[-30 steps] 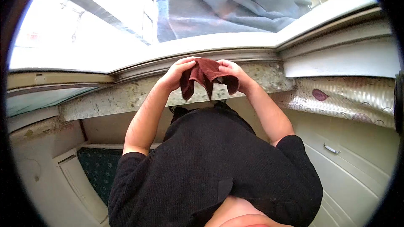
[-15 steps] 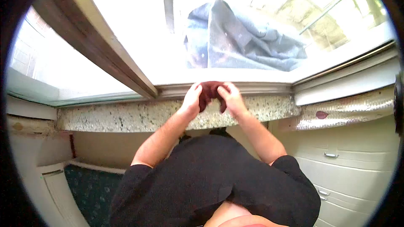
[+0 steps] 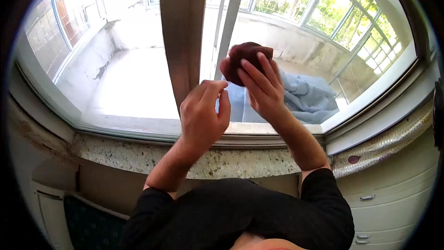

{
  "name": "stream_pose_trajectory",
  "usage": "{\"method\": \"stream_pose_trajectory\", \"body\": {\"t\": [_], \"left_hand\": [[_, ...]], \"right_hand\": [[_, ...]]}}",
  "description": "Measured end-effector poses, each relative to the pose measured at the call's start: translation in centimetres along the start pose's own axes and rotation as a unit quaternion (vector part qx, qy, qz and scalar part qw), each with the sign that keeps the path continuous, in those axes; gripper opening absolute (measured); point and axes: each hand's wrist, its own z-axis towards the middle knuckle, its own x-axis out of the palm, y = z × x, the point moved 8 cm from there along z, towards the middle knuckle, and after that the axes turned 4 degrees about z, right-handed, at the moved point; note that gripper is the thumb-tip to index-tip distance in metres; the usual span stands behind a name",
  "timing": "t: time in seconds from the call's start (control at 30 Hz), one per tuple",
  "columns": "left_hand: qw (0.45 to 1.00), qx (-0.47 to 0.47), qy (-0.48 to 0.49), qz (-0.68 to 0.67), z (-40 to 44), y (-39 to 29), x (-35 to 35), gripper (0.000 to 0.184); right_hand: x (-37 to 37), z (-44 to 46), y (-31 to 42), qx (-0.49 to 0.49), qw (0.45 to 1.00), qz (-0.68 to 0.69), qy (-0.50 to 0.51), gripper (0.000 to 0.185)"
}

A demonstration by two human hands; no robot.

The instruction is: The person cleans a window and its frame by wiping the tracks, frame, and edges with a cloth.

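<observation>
A bunched dark maroon cloth (image 3: 244, 60) is raised in front of the window, pressed in the fingers of my right hand (image 3: 267, 88). My left hand (image 3: 202, 113) is lower and to the left, just short of the cloth. Its fingers are bent and its thumb stands apart, with nothing visible in it. Behind my left hand rises the brown edge of the sliding window frame (image 3: 181, 23). A speckled stone sill (image 3: 222, 163) runs below both hands.
Beyond the window opening lies a crumpled blue-grey sheet (image 3: 310, 95). The window track (image 3: 259, 141) crosses above the sill. A glass pane (image 3: 125, 78) is on the left. White drawers (image 3: 384, 203) with metal handles stand at the lower right, below a shiny patterned covering (image 3: 370, 157).
Both hands have risen from the window track. The cloth, earlier between both hands, is now up in my right hand, and my left hand has come off it. The view has tilted upward.
</observation>
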Motion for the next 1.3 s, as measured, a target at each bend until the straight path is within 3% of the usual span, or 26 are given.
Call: {"method": "stream_pose_trajectory", "body": {"t": [0.07, 0.1, 0.13, 0.17, 0.23, 0.3, 0.57, 0.73, 0.83, 0.97, 1.07, 1.1, 1.2, 1.23, 1.3], "left_hand": [[0.990, 0.126, -0.068, -0.002, 0.3, -2.2, -1.8, 0.030], [0.990, 0.132, -0.039, -0.002, 0.1, -2.3, -1.0, 0.040], [0.992, 0.123, 0.002, -0.005, 0.0, -2.1, 0.3, 0.051], [0.992, 0.123, 0.015, 0.014, 0.0, -2.0, 1.3, 0.055], [0.988, 0.142, 0.049, 0.030, -0.2, -1.3, 3.1, 0.064], [0.988, 0.146, 0.022, 0.043, 0.1, -1.6, 3.4, 0.065], [0.963, 0.214, -0.116, 0.115, 8.7, -8.3, 0.4, 0.065], [0.910, 0.287, -0.251, 0.163, 16.0, -13.5, -2.2, 0.074], [0.882, 0.346, -0.276, 0.161, 18.0, -16.8, -4.6, 0.079], [0.909, 0.332, -0.231, 0.099, 19.2, -16.4, -6.2, 0.084], [0.917, 0.309, -0.242, 0.075, 17.4, -15.4, -7.3, 0.075], [0.917, 0.304, -0.239, 0.099, 17.1, -15.0, -7.5, 0.072], [0.909, 0.303, -0.231, 0.169, 16.6, -13.4, -8.0, 0.063], [0.900, 0.312, -0.234, 0.196, 16.4, -12.8, -8.1, 0.059], [0.877, 0.334, -0.235, 0.252, 16.3, -12.2, -8.4, 0.048]], "right_hand": [[3.3, 0.5, 0.3, -0.013, 0.999, 0.012, 0.048, 0.040], [5.6, -0.7, 0.7, -0.040, 0.995, 0.016, 0.093, 0.045], [7.0, -1.0, 1.1, -0.026, 0.987, 0.124, 0.104, 0.048], [8.4, -1.6, 0.9, -0.060, 0.992, 0.004, 0.110, 0.049], [8.1, -0.1, 1.2, -0.104, 0.982, -0.104, 0.121, 0.049], [5.7, 2.5, 1.5, -0.135, 0.979, -0.080, 0.134, 0.048], [-0.3, 13.5, -3.6, -0.117, 0.992, -0.049, -0.018, 0.048], [-5.5, 21.0, -6.8, -0.099, 0.987, -0.006, -0.122, 0.043], [-7.8, 24.4, -8.1, -0.078, 0.979, 0.057, -0.180, 0.041], [-9.6, 27.7, -9.0, -0.033, 0.953, 0.170, -0.249, 0.037], [-11.6, 29.7, -7.7, 0.077, 0.929, 0.274, -0.236, 0.041], [-11.7, 29.9, -8.1, 0.093, 0.921, 0.259, -0.276, 0.032], [-12.4, 30.6, -9.8, 0.209, 0.889, 0.222, -0.342, 0.030], [-13.0, 30.8, -9.9, 0.174, 0.877, 0.254, -0.368, 0.028], [-12.5, 31.6, -10.4, 0.216, 0.862, 0.278, -0.364, 0.029]]}}
